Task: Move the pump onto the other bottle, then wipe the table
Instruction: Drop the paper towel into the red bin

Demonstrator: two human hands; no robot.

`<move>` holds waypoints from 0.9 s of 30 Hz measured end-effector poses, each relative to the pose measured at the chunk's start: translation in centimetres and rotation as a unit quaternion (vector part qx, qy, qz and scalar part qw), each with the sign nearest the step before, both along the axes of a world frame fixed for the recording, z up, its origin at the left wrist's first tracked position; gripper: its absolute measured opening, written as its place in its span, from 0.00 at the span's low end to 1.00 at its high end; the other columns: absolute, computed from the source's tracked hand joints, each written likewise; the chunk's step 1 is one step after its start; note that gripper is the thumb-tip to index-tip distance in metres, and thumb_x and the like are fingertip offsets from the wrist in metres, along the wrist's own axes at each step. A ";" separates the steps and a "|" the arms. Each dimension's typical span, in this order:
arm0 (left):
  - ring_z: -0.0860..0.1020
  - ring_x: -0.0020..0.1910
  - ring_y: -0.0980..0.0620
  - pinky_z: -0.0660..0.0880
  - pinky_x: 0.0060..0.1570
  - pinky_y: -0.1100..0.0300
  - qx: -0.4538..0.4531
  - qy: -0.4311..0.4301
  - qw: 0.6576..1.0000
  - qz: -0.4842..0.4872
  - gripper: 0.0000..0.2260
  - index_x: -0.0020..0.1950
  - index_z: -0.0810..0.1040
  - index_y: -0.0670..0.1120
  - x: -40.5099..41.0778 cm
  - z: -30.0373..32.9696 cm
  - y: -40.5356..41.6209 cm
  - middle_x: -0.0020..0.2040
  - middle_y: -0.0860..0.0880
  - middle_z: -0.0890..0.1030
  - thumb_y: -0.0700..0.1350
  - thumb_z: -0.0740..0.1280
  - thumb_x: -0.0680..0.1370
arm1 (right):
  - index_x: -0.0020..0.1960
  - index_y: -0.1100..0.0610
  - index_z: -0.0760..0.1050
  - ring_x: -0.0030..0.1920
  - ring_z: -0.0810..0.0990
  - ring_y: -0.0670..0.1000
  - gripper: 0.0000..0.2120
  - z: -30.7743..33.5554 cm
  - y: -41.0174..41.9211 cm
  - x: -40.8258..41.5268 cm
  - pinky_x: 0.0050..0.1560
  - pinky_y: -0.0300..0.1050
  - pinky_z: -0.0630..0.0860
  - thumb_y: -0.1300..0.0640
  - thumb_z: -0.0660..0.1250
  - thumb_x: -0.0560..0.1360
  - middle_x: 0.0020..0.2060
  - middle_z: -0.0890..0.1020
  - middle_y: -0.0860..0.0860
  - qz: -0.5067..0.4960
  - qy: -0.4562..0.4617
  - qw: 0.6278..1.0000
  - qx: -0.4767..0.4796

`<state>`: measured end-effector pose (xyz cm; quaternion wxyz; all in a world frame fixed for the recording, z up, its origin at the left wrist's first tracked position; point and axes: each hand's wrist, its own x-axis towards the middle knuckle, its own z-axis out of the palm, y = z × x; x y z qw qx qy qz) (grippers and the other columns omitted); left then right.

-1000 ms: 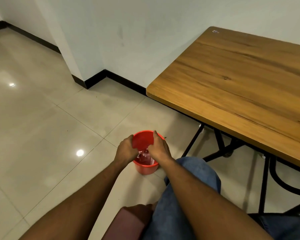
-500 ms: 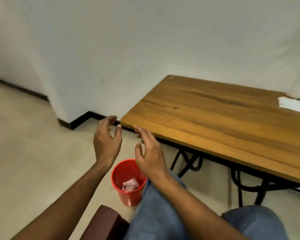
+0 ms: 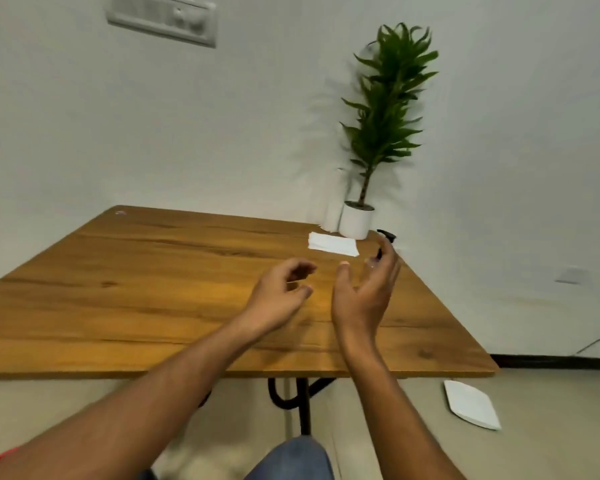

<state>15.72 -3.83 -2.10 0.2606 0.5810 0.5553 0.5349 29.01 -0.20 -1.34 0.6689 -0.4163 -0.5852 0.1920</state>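
Wood-grain brown table [image 3: 125, 289] on black metal legs [image 3: 300, 400], pushed into a corner of plain white walls. White plant pot [image 3: 356, 221] at the far corner of the tabletop, with a tall, green, narrow-leaved plant [image 3: 388, 109] rising upright from it.

Just right of the pot, partly hidden behind raised fingertips: black pump [image 3: 386, 234]. Only the head in view, a short dark bar with its long axis roughly level and running left to right, thinner end toward the pot. Too blurred to say what sits under it or whether a bottle stands there.

Right hand [image 3: 364, 299] nearer than the pot and slightly right of it, held over the tabletop, palm turned leftward, fingers up and spread wide from the thumb, gripping nothing. Left hand [image 3: 278, 296] nearer than the pot and to its left, fingers loosely curled, likewise empty. Both apart from each other and from the pump.

Just in front of the pot and to its left, flat on the wood: a white stack of napkins [image 3: 332, 243]. Behind the pot, against the wall, a blurred white cylinder [image 3: 333, 209]. High above and far left of the pot, a white switch panel [image 3: 161, 19] on the wall. Below and right of the pot, off the table, a flat white object [image 3: 471, 405] on the pale floor, with black skirting [image 3: 555, 360] along the wall.
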 end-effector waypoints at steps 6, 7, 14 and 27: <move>0.65 0.80 0.47 0.70 0.74 0.49 -0.111 -0.032 0.990 -0.084 0.38 0.83 0.59 0.47 7.2 0.8 10.6 0.81 0.47 0.65 0.38 0.73 0.77 | 0.84 0.49 0.53 0.74 0.73 0.59 0.39 -1.4 6.5 4.3 0.63 0.62 0.81 0.58 0.70 0.80 0.81 0.61 0.52 -0.041 -0.042 0.981 -0.183; 0.65 0.80 0.46 0.70 0.74 0.49 -0.120 -0.031 0.988 -0.087 0.37 0.83 0.59 0.47 7.8 0.7 11.8 0.81 0.46 0.65 0.37 0.72 0.78 | 0.85 0.49 0.52 0.74 0.73 0.60 0.38 -1.8 6.9 4.6 0.64 0.62 0.81 0.57 0.69 0.81 0.82 0.61 0.53 -0.039 -0.040 0.978 -0.200; 0.78 0.57 0.57 0.80 0.53 0.62 -0.144 -0.072 0.981 -0.109 0.31 0.78 0.69 0.48 6.9 -1.4 13.3 0.68 0.50 0.79 0.29 0.68 0.77 | 0.77 0.46 0.69 0.57 0.82 0.51 0.25 -2.9 7.6 3.4 0.59 0.59 0.83 0.58 0.67 0.81 0.58 0.80 0.46 -0.010 -0.012 0.975 -0.220; 0.80 0.52 0.61 0.75 0.38 0.75 -0.072 -0.054 0.992 0.093 0.31 0.76 0.71 0.46 -14.7 -0.3 10.4 0.68 0.52 0.79 0.28 0.72 0.75 | 0.67 0.45 0.76 0.43 0.82 0.43 0.17 -0.5 11.7 -16.8 0.42 0.43 0.85 0.63 0.60 0.86 0.57 0.77 0.44 0.277 -0.008 0.925 -0.260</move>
